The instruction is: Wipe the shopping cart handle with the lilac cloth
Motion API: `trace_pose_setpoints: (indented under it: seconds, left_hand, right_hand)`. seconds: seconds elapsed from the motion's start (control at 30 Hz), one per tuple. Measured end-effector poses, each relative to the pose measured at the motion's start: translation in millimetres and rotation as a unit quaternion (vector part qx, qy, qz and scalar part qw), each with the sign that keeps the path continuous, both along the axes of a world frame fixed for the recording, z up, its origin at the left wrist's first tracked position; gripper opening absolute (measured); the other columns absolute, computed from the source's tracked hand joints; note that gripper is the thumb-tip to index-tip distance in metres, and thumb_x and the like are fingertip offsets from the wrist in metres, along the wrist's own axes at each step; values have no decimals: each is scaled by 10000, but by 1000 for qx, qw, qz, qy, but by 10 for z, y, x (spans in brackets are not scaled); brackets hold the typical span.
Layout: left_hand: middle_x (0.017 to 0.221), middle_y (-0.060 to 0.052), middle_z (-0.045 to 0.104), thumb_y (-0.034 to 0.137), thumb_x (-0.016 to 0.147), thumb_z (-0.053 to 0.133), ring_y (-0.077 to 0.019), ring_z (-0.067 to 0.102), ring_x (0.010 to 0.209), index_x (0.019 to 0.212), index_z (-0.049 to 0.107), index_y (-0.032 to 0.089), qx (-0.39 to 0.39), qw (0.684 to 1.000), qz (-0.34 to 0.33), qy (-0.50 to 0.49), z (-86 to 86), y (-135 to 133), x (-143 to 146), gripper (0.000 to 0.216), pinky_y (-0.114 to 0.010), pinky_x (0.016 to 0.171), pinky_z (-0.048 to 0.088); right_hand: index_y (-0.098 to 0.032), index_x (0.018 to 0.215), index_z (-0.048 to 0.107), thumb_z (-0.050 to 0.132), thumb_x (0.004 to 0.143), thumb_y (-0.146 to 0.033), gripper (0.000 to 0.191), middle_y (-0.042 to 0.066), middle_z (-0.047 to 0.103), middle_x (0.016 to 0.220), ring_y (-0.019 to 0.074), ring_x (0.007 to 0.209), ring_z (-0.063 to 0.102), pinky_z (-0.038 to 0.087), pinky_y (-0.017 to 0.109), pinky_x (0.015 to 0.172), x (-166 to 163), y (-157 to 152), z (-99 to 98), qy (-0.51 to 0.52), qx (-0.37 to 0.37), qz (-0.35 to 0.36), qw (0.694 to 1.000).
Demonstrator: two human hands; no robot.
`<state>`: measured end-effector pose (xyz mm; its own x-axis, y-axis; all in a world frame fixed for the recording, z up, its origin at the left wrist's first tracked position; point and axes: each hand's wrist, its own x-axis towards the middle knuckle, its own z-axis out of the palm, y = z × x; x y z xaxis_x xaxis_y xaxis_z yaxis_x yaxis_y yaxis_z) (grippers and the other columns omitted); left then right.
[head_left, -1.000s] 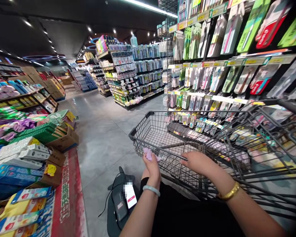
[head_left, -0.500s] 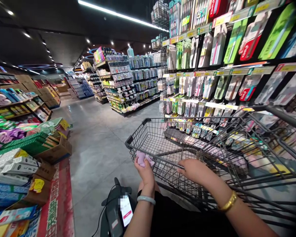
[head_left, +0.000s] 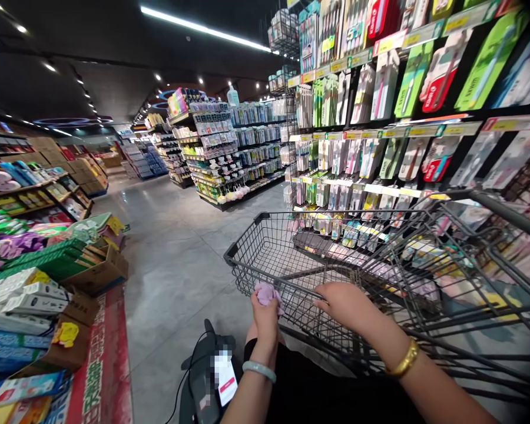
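Where the aisle runs between stocked shelves, the left hand (head_left: 265,317) closes its grip on a small pink cloth (head_left: 266,292), pressing it against the near rim of a wire shopping cart (head_left: 291,247). The right hand (head_left: 344,303) rests just beside it on the same rim, fingers (head_left: 324,292) curled over the wire. Toothbrush packs (head_left: 380,88) hang on the rack to the right; boxed goods (head_left: 30,294) lie stacked at left.
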<state>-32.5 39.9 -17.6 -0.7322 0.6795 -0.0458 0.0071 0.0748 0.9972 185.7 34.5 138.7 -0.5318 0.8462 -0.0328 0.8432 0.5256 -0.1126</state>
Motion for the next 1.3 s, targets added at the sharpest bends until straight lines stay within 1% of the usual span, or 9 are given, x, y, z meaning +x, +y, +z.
trace_pose_setpoints:
  seconds: [0.23, 0.33, 0.53, 0.63, 0.8, 0.87, 1.1, 1.23, 1.3]
  left_hand:
    - [1006, -60, 642, 167, 645, 664, -172, 645, 842, 1172, 475, 200, 13, 997, -73, -37, 185, -307, 705, 561, -258, 720, 516]
    - [1051, -57, 636, 131, 641, 631, -185, 631, 930, 1160, 501, 209, 18, 990, -142, 10, 60, -428, 899, 541, -277, 823, 493]
    - [973, -48, 619, 48, 553, 579, -223, 589, 967, 980, 578, 195, -38, 972, -175, 150, -295, -423, 696, 452, -337, 915, 441]
    - [973, -44, 618, 49, 565, 577, -209, 600, 905, 1040, 549, 193, -44, 973, -202, 99, -104, -483, 865, 496, -311, 845, 461]
    - [1036, -45, 573, 35, 638, 540, -207, 563, 993, 1047, 530, 224, 133, 926, -301, 184, 525, -648, 1328, 451, -328, 907, 443]
    - [1004, -46, 548, 4, 610, 527, -214, 548, 993, 995, 529, 225, 154, 904, -311, 250, 563, -637, 1351, 443, -355, 915, 445]
    - [1049, -76, 551, -23, 574, 497, -244, 543, 1035, 1015, 534, 221, 141, 871, -315, 351, 268, -585, 1160, 505, -415, 921, 465]
    - [1047, -82, 568, -6, 596, 500, -249, 548, 1027, 997, 553, 234, 153, 845, -344, 379, 634, -709, 1194, 470, -404, 899, 474]
    - [1104, -89, 569, 2, 613, 509, -257, 536, 1066, 1002, 574, 244, 177, 833, -355, 386, 869, -729, 1254, 463, -417, 932, 456]
  right_hand:
    - [-295, 1207, 638, 598, 859, -396, 365, 86, 709, 1078, 280, 979, 665, 501, 388, 840, 633, -348, 28, 32, 51, -22, 998]
    - [-291, 1190, 657, 604, 844, -383, 362, 89, 715, 1064, 286, 937, 683, 510, 395, 818, 942, -359, -116, 15, 37, -66, 997]
    - [-253, 1098, 692, 528, 884, -351, 287, 106, 732, 964, 291, 866, 703, 517, 376, 736, 1002, -288, -210, -13, -13, -115, 993]
    - [-252, 1103, 681, 543, 881, -354, 281, 103, 729, 967, 289, 893, 699, 510, 362, 743, 943, -292, -162, -15, 1, -119, 993]
    - [-258, 1099, 676, 573, 867, -354, 271, 93, 728, 956, 286, 881, 698, 504, 355, 733, 951, -305, -139, -10, 13, -120, 993]
    - [-254, 1093, 676, 583, 862, -348, 266, 92, 728, 949, 286, 870, 697, 504, 358, 731, 963, -306, -142, -9, 16, -120, 993]
    - [-233, 1065, 680, 615, 847, -334, 249, 101, 725, 900, 286, 864, 695, 505, 357, 734, 949, -299, -134, 3, 29, -122, 992]
    - [-236, 1065, 676, 626, 830, -295, 247, 92, 721, 916, 282, 868, 691, 516, 374, 760, 983, -335, -85, 26, 25, -111, 993]
    - [-268, 1252, 592, 616, 816, -233, 438, 93, 695, 1102, 273, 1012, 661, 512, 395, 858, 1023, -389, -84, 67, 41, -86, 993]
